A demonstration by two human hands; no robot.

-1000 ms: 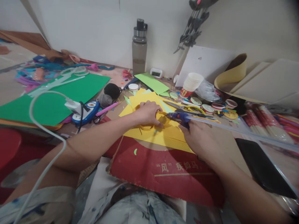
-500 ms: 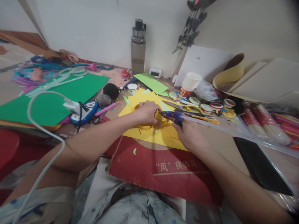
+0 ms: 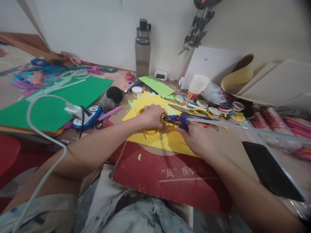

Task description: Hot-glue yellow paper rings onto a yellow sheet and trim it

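My right hand (image 3: 193, 134) is wrapped round a blue glue gun (image 3: 178, 119), with a long clear glue stick (image 3: 218, 122) running out of its back to the right. The gun's nozzle points left at my left hand (image 3: 155, 117). My left hand's fingers are curled down on a yellow paper piece (image 3: 150, 132) with curved strips, right by the nozzle; their tips are partly hidden. Beneath both hands lie yellow sheets (image 3: 181, 146), on top of a red and brown cardboard (image 3: 150, 174).
Scissors (image 3: 200, 112) lie behind the gun. Paper cups (image 3: 198, 86) and a bottle (image 3: 143, 53) stand at the back. A green sheet (image 3: 73, 100) and a blue device (image 3: 89, 118) are on the left. A black phone-like slab (image 3: 270, 170) lies right.
The glue gun has tilted a little and its clear stick has swung slightly. My left hand has stayed nearly in place on the yellow paper.
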